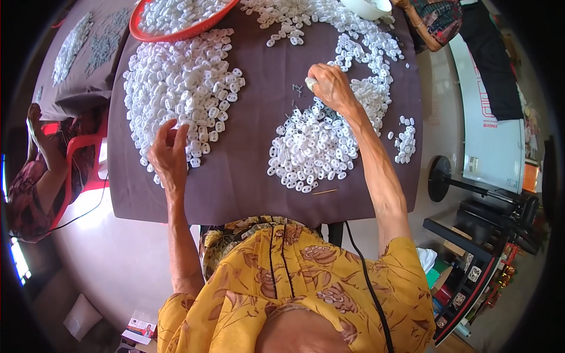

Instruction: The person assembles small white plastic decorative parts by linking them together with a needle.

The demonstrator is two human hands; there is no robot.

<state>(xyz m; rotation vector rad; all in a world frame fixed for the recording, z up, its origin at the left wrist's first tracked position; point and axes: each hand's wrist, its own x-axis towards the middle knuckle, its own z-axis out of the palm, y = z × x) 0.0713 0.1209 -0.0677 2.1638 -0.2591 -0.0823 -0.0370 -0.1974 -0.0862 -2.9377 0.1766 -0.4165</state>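
My left hand (169, 154) rests at the near edge of a big heap of small white plastic rings (179, 88) on the dark purple table cover (247, 170); its fingers are curled over a few pieces. My right hand (329, 85) is closed around a small white piece at its fingertips, above a second heap of white pieces (315, 150). A few tiny grey metal pins (296, 89) lie just left of that hand.
A red tray (176, 20) full of white pieces sits at the far left, a white bowl (368, 7) at the far right. A thin stick (325, 191) lies near the front edge. Another person (35, 176) sits at left; one more (435, 20) stands beyond the table.
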